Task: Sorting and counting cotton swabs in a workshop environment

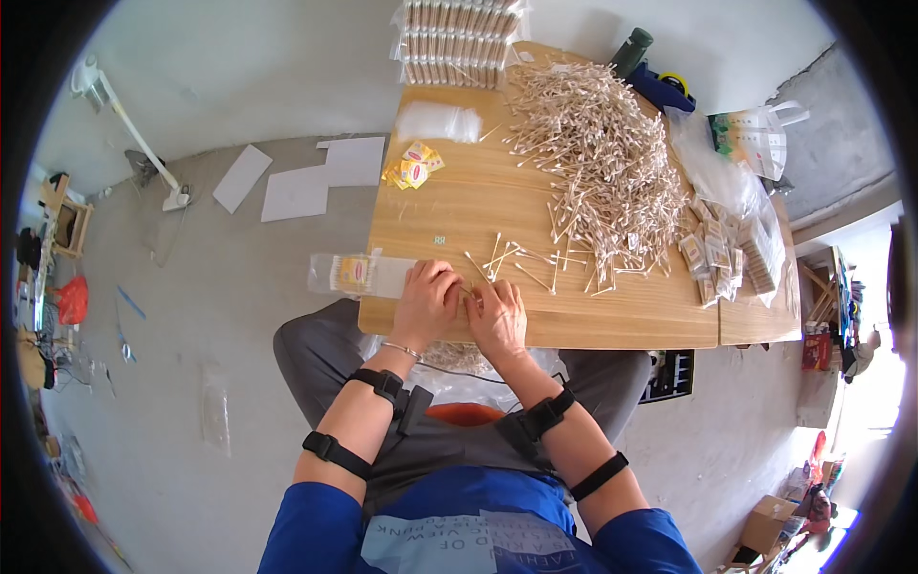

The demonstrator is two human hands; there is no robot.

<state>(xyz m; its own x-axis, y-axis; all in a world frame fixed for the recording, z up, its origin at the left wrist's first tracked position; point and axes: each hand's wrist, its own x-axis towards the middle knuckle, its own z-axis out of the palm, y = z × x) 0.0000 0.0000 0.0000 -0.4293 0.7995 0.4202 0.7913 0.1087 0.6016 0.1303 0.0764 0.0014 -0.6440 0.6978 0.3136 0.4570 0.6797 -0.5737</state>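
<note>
Cotton swabs (601, 158) heaped on table (469, 196), some loose near left hand (430, 292) and right hand (498, 318). Fingers (446, 276) curled inward; knuckles hide the contact, can't tell what, if anything, they pinch.

We note printed matter in five places. On the blue shirt (457, 499), we find dark capital lettering on a pale panel (459, 543), several lines, inverted to our view. On the counter (459, 206), we record loose yellow cards (414, 166) bearing red label marks, too small to read. We find similar yellow print inside the clear sleeve (390, 277), small marks on a square sticker (439, 240), and illegible print on the white carrier bag (771, 143).
</note>
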